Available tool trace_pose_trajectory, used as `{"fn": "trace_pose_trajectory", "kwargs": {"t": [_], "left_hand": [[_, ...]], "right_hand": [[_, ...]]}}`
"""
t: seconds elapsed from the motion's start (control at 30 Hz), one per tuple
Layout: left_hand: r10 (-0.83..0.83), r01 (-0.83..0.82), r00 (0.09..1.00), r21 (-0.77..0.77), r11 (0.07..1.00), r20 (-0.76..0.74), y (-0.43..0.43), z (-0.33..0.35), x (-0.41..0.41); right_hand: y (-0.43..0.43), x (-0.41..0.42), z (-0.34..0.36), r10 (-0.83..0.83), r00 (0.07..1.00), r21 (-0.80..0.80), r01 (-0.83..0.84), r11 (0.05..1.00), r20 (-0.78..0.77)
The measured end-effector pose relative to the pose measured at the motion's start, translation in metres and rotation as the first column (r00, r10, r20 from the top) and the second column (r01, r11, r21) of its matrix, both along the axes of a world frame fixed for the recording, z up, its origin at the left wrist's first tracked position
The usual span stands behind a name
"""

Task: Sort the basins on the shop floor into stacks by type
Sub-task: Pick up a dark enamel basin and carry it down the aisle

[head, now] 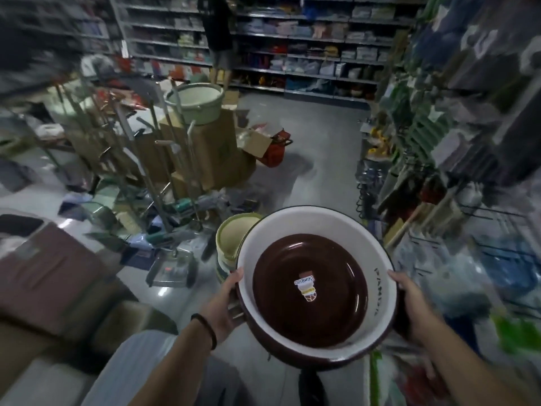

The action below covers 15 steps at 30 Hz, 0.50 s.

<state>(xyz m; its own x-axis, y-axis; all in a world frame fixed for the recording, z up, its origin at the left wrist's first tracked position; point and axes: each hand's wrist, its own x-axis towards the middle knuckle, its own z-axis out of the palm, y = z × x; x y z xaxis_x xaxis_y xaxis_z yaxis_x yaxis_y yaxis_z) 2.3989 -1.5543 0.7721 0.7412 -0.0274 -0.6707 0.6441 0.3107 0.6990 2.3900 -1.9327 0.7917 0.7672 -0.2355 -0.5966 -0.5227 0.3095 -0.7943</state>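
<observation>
Gripping brown basin (310, 288) rim: left hand (224, 303), right hand (415, 309) (opposite sides).

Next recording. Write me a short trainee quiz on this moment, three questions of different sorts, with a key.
1. True or false: only the left hand holds the brown basin.
2. The green basin at upper left sits on: A) boxes B) a shelf C) a chair.
3. What stands just beyond the held basin?

Key: 1 false, the right hand grips the rim too. 2 A. 3 a stack of green basins.
</observation>
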Motion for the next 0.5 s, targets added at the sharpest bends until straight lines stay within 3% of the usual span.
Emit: {"fn": "trace_pose_trajectory", "kwargs": {"t": [0.27,0.5], "left_hand": [[0.226,-0.227,0.971,-0.001,0.974,-0.08,-0.023,-0.016,0.146],[0.329,-0.331,0.937,-0.003,0.943,-0.115,0.017,-0.053,0.257]], "right_hand": [[-0.032,0.229,-0.035,0.242,0.961,0.019,-0.242,0.97,-0.133],[0.022,0.391,-0.065,0.403,0.877,0.029,-0.411,0.911,-0.26]]}}
